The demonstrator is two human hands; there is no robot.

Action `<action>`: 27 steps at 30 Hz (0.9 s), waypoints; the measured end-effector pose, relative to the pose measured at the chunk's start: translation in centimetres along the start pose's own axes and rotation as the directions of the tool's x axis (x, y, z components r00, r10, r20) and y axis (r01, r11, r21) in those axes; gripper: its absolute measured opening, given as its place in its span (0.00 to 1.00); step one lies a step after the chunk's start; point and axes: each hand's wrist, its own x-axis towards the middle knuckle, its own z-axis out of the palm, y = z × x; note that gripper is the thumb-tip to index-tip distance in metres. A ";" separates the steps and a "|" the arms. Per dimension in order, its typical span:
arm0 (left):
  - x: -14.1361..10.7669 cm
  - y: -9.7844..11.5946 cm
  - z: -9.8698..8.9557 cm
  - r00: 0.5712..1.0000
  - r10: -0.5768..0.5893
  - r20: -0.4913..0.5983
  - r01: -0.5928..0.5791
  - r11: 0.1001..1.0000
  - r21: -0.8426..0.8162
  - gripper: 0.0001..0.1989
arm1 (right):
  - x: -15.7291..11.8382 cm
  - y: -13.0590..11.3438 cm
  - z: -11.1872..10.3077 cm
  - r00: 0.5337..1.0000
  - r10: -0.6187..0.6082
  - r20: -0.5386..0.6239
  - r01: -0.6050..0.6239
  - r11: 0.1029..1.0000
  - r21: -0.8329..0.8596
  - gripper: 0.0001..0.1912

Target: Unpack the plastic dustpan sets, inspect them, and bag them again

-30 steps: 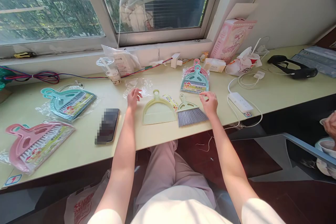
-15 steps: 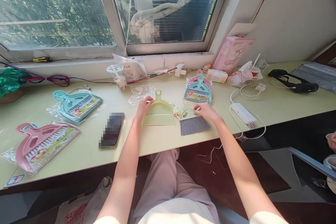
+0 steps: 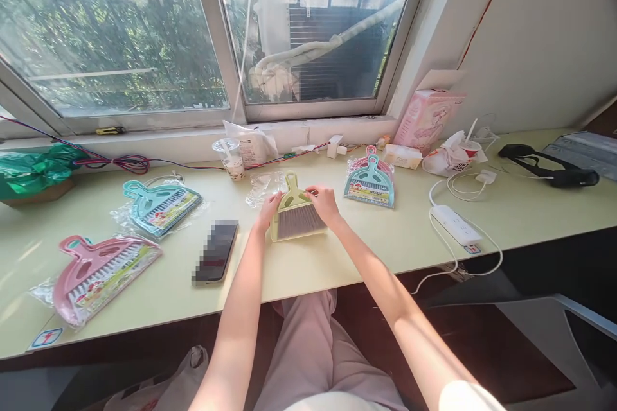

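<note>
A small hand brush point(image 3: 301, 219) with grey bristles and a light green handle lies over a light yellow-green dustpan point(image 3: 322, 236) on the table. My left hand point(image 3: 270, 209) grips the dustpan's left edge. The fingers of my right hand point(image 3: 324, 199) are closed on the brush's right side, pressing it against the pan. The two handles overlap at the top. Crumpled clear plastic wrap point(image 3: 264, 187) rests just behind my left hand.
Wrapped blue point(image 3: 161, 205) and pink point(image 3: 103, 276) brush sets lie left, with a phone point(image 3: 216, 252) nearby. Behind on the right is another wrapped set point(image 3: 370, 187). A drink cup point(image 3: 230, 159) stands by the window. A power strip point(image 3: 456, 225) and cables lie right.
My right hand has brought the brush left from beside the dustpan onto it. My left hand stays at the pan's left edge. The view has tilted up slightly.
</note>
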 end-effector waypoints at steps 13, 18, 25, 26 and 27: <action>-0.5 1.1 1.2 0.999 0.033 0.030 -0.035 0.996 0.081 0.29 | 3.7 1.6 1.6 0.892 0.223 0.394 -0.303 0.941 0.153 0.19; -0.6 1.1 1.3 0.997 0.083 0.009 -0.083 0.991 0.109 0.28 | 4.4 2.0 2.7 0.888 0.362 0.283 -0.409 0.904 0.127 0.19; -0.4 0.8 1.2 0.995 0.098 0.010 -0.098 0.989 0.111 0.25 | 4.0 1.7 3.2 0.871 0.454 0.187 -0.458 0.889 -0.021 0.19; -0.3 0.8 1.2 0.995 0.097 0.003 -0.097 0.990 0.107 0.24 | 4.0 1.6 3.3 0.872 0.456 0.177 -0.459 0.888 -0.027 0.18; -0.3 0.8 1.1 0.995 0.098 -0.006 -0.096 0.990 0.100 0.24 | 4.1 1.6 3.3 0.876 0.451 0.171 -0.453 0.891 -0.026 0.17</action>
